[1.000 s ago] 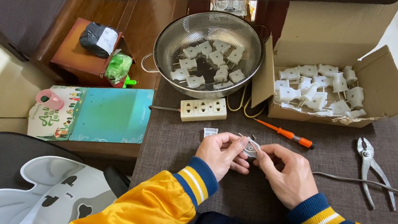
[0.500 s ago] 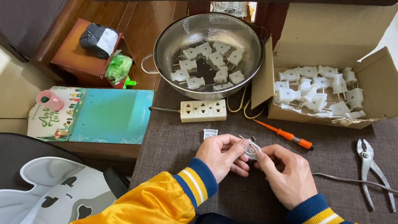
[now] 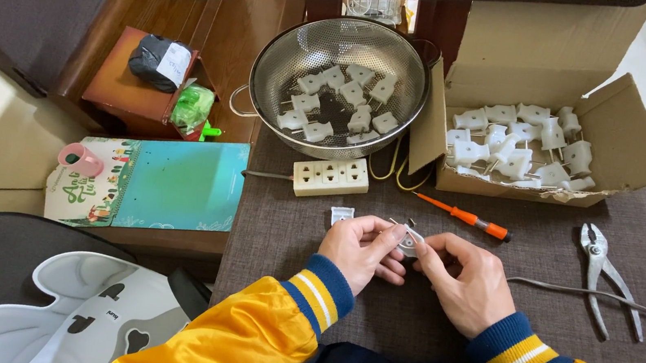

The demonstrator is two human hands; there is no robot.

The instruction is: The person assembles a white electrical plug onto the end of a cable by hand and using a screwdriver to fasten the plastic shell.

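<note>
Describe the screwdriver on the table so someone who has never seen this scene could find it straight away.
Start at the open cardboard box of white plugs at the table's far right. Just in front of its near wall, on the brown cloth, lies the screwdriver, beyond the right hand. Its orange handle and thin straight shaft set it apart from the bare-metal pliers to its right.

shiny metal colander (image 3: pixel 403 60), matt cardboard box (image 3: pixel 625 128)

A single head-worn camera looks steeply down and forward over the table (image 3: pixel 293 227), from close above the person's chest. The left hand (image 3: pixel 359 252) and right hand (image 3: pixel 463 281) sit low in the centre, near the lens. The far edge takes in a colander (image 3: pixel 270 76) and cardboard box (image 3: pixel 631 145).
</note>
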